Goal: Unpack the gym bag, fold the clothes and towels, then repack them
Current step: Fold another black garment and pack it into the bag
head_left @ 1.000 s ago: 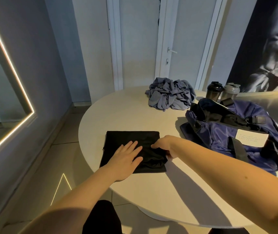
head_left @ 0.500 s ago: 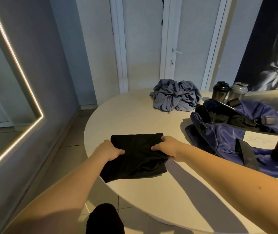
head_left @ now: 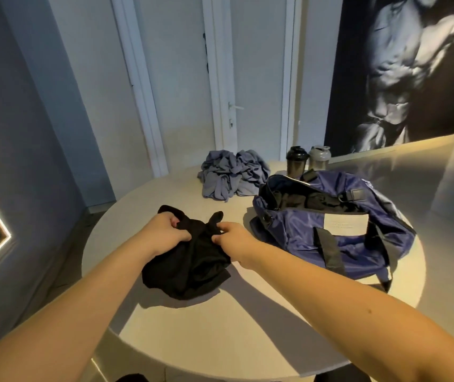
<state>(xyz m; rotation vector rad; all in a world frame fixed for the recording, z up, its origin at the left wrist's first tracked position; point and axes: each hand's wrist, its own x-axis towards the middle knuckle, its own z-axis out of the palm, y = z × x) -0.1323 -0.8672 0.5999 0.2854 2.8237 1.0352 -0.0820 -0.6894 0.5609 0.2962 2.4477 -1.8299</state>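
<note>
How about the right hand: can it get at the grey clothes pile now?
Probably yes, once it lets go: the right hand pinches the black garment, but only bare table lies between it and the grey clothes pile; the gym bag sits aside.

Black shaker [head_left: 297, 161], grey shaker [head_left: 320, 158] on round table [head_left: 220, 340]

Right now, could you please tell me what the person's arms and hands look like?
The left hand and right hand are ungloved, and both arms are bare, with no sleeves in view. No watch, bracelet or ring shows.
</note>
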